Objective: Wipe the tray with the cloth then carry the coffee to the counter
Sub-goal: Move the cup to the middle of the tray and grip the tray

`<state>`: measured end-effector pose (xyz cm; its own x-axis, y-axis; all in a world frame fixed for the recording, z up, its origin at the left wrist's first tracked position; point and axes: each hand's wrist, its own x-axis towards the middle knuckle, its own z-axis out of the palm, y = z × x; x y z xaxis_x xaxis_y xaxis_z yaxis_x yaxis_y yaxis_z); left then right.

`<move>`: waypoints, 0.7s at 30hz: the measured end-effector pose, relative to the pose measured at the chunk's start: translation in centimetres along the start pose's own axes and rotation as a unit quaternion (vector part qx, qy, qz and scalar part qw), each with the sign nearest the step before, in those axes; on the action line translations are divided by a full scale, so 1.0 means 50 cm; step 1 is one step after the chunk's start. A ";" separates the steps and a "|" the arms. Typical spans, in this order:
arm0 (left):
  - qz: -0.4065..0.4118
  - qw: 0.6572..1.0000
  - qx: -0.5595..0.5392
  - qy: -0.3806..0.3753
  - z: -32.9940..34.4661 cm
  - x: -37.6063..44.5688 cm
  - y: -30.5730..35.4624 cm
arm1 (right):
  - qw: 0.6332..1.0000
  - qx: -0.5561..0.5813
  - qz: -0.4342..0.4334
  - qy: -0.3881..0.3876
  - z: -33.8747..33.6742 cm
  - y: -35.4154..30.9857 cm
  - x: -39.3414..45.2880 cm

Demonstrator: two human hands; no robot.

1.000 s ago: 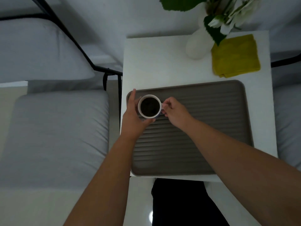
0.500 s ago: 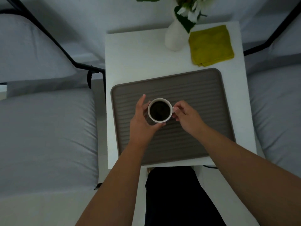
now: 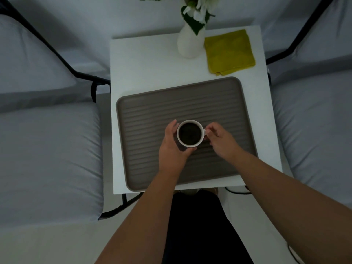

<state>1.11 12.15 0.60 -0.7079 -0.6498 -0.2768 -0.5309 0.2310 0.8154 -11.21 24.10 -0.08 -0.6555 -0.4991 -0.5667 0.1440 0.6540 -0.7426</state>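
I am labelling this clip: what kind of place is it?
Probably a living room or lounge: a small white side table stands between two grey cushioned chairs, with a vase of flowers on it.

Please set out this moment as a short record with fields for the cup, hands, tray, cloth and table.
cup: white cup of coffee, over the middle of the tray
left hand: left hand curled round the cup's left side
right hand: right hand, grip pinched at the handle
tray: grey ribbed tray, flat on the table
cloth: yellow cloth, folded, behind the tray, beside the vase
vase: white vase with flowers
table: white table
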 end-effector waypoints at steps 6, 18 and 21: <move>-0.005 0.999 0.002 -0.049 -0.024 -0.005 -0.001 | 0.998 0.052 0.023 0.040 -0.009 0.006 -0.006; -0.135 0.977 0.102 0.130 -0.215 -0.013 -0.158 | 0.946 -0.070 0.101 0.299 -0.124 0.099 -0.002; -0.152 0.974 0.091 0.143 -0.212 -0.012 -0.174 | 0.957 -0.054 0.082 0.272 -0.121 0.105 0.000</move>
<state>11.10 2.84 -0.95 -0.3610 -0.8771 -0.3168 -0.7877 0.1050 0.6070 -14.94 30.95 -1.83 -0.9240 -0.0336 -0.3809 0.2200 0.7680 -0.6015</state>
